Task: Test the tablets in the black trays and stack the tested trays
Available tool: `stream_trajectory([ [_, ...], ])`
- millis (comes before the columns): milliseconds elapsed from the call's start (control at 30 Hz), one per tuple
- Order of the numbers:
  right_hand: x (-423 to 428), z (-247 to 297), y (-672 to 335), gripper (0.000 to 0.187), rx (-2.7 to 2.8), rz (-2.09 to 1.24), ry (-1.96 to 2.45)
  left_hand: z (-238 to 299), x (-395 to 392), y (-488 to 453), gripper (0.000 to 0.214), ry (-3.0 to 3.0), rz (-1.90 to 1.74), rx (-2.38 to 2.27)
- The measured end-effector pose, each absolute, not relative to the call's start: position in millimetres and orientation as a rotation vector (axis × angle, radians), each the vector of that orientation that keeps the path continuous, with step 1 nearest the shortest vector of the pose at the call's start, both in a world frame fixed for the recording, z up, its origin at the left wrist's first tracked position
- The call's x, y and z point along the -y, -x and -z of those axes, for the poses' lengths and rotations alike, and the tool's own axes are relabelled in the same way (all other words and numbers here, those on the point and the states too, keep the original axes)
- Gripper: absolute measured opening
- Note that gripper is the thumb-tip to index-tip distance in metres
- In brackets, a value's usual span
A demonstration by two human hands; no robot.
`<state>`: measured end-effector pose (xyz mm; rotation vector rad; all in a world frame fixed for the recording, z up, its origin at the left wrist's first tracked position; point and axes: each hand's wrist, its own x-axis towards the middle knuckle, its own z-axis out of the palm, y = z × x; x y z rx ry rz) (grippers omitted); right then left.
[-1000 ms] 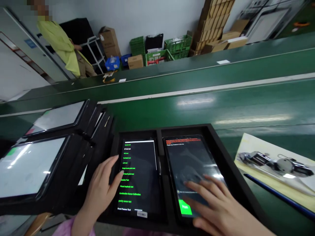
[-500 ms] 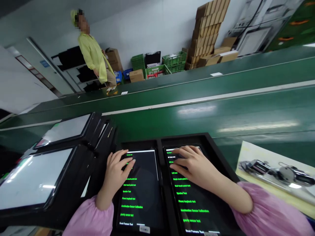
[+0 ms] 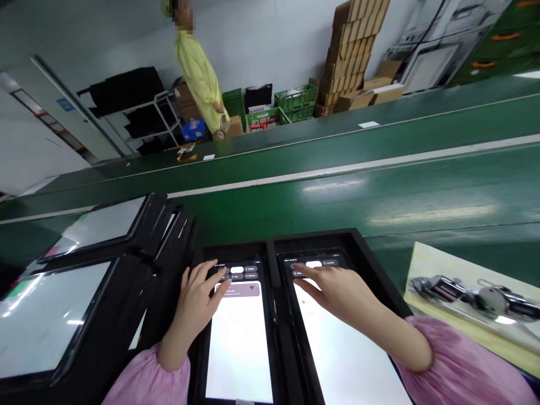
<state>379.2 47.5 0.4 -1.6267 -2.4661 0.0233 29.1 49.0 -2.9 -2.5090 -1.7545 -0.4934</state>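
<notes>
Two tablets lie side by side in a black tray [image 3: 276,298] with a divider between them. On the left tablet [image 3: 240,349] a white screen shows, with a dark panel of round-cornered buttons along its top. My left hand [image 3: 198,304] rests at this tablet's upper left edge, fingers apart and tips over the buttons. The right tablet [image 3: 350,354] shows a similar white screen and button panel. My right hand [image 3: 337,289] lies across its upper part, fingers stretched toward the buttons and holding nothing. Both wrists are covered by pink sleeves.
Black trays with more tablets [image 3: 54,320] are stacked on the left. At right, a metal clamp-like tool [image 3: 476,298] lies on a pale yellow sheet. Beyond runs a green conveyor [image 3: 270,208]. A person in yellow [image 3: 198,79] stands near crates and stacked cartons [image 3: 350,56].
Both screens went from black with a green test list to white with a button panel on top. My hands stay nearly in place. The person in yellow has shifted right in view.
</notes>
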Motion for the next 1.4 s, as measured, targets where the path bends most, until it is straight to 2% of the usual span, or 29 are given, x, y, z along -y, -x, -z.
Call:
stream_trajectory([
  [400,-46,-6,-372,0.025,2.417,-0.055,1.68,14,-54,-22,0.031,2.52,0.486,1.673],
  [533,-53,-9,-383,0.022,2.248,-0.012,1.678,11,-53,-23,0.03,2.466,0.535,1.547],
  [700,-44,-26,-425,0.047,1.909,0.107,1.736,-21,-28,-40,0.024,2.307,0.793,1.3],
  [833,-19,-31,-454,0.052,1.893,0.031,1.599,-42,-17,-56,0.032,2.401,0.827,1.254],
  [967,-4,-20,-463,0.051,1.956,-0.047,1.531,-26,-33,-68,0.041,2.441,0.758,1.336],
  [1167,7,15,-458,0.043,2.0,0.098,1.48,13,-39,-77,0.045,2.593,0.675,1.401],
  [1400,11,30,-464,0.044,1.922,0.085,1.577,16,-34,-72,0.046,2.611,0.672,1.435],
])
